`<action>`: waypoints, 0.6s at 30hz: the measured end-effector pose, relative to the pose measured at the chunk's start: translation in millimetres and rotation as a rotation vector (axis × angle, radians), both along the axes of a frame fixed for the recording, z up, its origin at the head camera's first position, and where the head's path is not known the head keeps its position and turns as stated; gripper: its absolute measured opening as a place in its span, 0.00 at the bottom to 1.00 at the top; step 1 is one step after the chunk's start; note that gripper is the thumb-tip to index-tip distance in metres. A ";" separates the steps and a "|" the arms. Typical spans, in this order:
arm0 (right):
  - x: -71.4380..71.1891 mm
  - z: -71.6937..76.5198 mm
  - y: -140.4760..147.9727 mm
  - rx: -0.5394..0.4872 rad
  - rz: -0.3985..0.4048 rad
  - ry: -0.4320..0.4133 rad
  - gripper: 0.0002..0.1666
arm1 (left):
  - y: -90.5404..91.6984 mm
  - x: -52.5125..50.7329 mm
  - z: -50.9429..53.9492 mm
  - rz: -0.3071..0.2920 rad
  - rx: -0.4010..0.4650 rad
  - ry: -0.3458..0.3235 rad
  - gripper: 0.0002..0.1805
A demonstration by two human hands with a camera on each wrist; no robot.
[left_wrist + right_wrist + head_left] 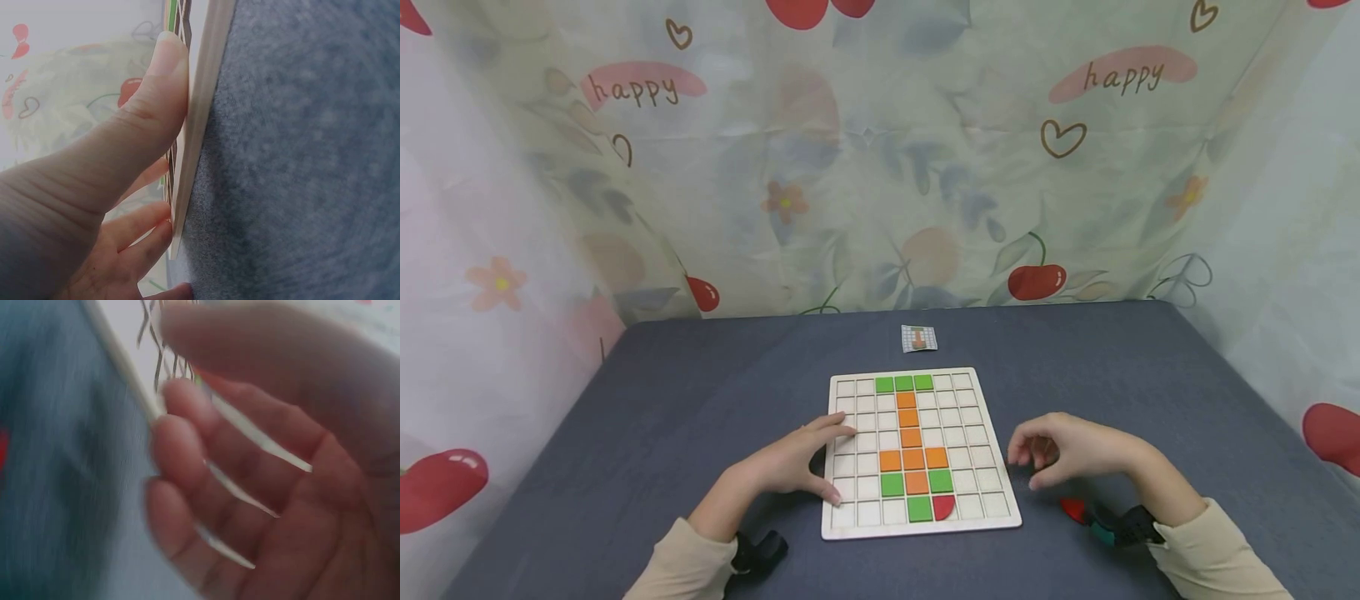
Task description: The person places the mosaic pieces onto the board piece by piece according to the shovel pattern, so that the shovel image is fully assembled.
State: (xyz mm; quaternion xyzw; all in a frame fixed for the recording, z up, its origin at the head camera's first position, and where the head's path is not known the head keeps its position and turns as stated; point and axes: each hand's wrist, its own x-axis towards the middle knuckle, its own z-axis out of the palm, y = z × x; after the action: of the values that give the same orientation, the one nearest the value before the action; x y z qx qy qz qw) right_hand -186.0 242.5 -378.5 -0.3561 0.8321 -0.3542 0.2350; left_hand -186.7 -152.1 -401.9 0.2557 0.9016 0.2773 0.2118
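Note:
A white grid board lies on the table, holding green square tiles, orange square tiles and one red rounded tile in its bottom row. My left hand rests at the board's left edge, thumb and fingers spread and touching it. In the left wrist view the thumb lies against the board's rim. Just beyond the board's right edge hovers my right hand, its fingers loosely bent. No piece shows between those fingers in the blurred right wrist view.
A small printed card with a similar coloured pattern lies behind the board. By the right wrist a red piece sits on the dark table cloth, partly hidden by the wrist strap. Patterned curtains enclose the back and sides.

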 end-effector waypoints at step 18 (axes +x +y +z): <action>10.0 -7.1 34.1 0.117 -0.043 -0.149 0.20 | -0.5 -0.6 0.2 0.000 -0.010 -0.009 0.47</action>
State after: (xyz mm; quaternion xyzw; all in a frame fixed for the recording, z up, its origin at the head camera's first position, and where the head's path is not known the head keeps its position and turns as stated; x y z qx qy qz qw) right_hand -176.0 276.5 -385.6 -0.2964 0.8390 -0.3357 0.3091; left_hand -187.2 -152.6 -401.7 0.2535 0.9020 0.2741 0.2170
